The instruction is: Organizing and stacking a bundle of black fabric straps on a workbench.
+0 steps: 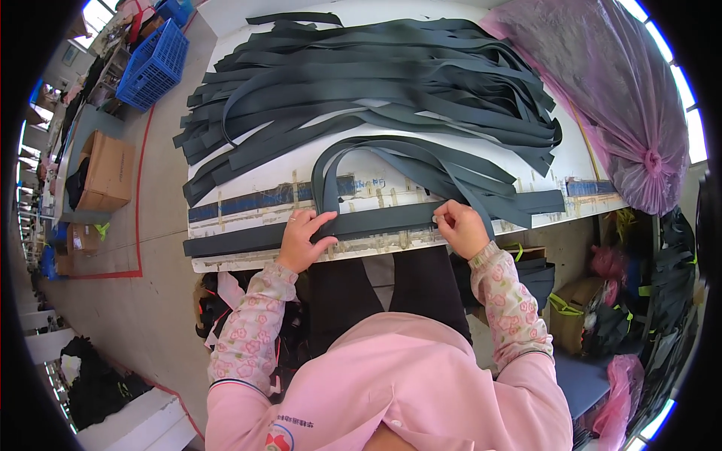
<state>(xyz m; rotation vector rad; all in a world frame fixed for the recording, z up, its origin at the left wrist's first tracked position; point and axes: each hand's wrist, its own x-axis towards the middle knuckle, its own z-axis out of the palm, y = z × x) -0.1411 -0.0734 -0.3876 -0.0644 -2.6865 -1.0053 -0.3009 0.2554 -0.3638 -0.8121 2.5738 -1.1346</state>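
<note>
A dark grey-green fabric strip (383, 219) lies flat along the near edge of the white table (259, 167). On its left part rests my left hand (304, 239), thumb and fingers spread apart. My right hand (462, 228) is at the strip's right part, fingers curled and fingertips pinched together; a tiny pale spot shows at the tips, too small to name. Just beyond the hands, several more strips (325, 169) bend in a loop and trail off to the right. A large heap of similar strips (353, 86) covers the far part of the table.
A pinkish translucent plastic bag (602, 83), tied shut, sits at the table's right. Blue crates (154, 64) and a cardboard box (107, 171) stand to the left across the floor. Under the table at right are boxes (573, 312) and dark bundled material (669, 278).
</note>
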